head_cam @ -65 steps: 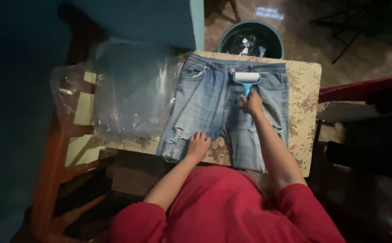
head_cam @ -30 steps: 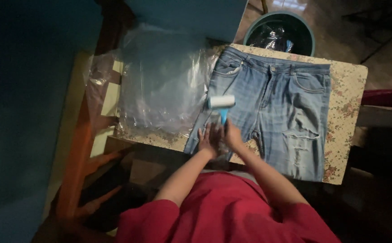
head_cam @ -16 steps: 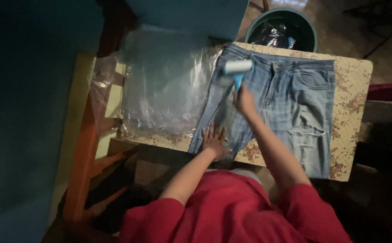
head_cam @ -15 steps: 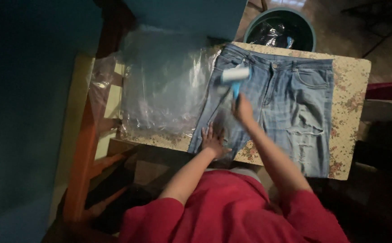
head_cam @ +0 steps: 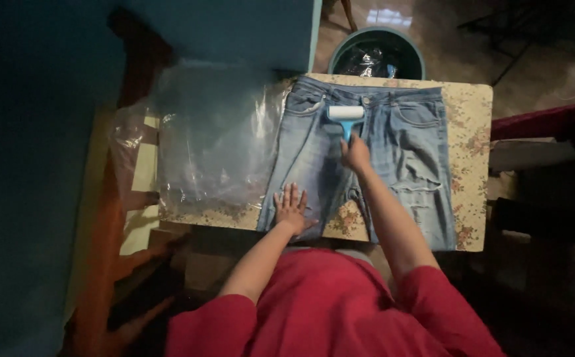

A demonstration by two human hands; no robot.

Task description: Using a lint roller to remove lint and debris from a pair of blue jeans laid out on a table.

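Observation:
A pair of light blue ripped jeans (head_cam: 399, 152) lies flat on a small table with a floral top (head_cam: 472, 132), waistband at the far side. My right hand (head_cam: 356, 153) grips the blue handle of a lint roller (head_cam: 345, 116), whose white roll rests on the jeans near the waistband and fly. My left hand (head_cam: 292, 208) lies flat with fingers spread on the hem of the left leg, pressing it to the table near the front edge.
A large crumpled clear plastic bag (head_cam: 218, 139) covers the table's left part. A dark green bin (head_cam: 376, 59) with a black liner stands behind the table. A wooden chair frame (head_cam: 109, 218) is at the left, dark furniture at the right.
The roller has moved from the left leg's upper edge toward the middle of the waistband. My left hand stays pressed on the left hem. The view has shifted slightly.

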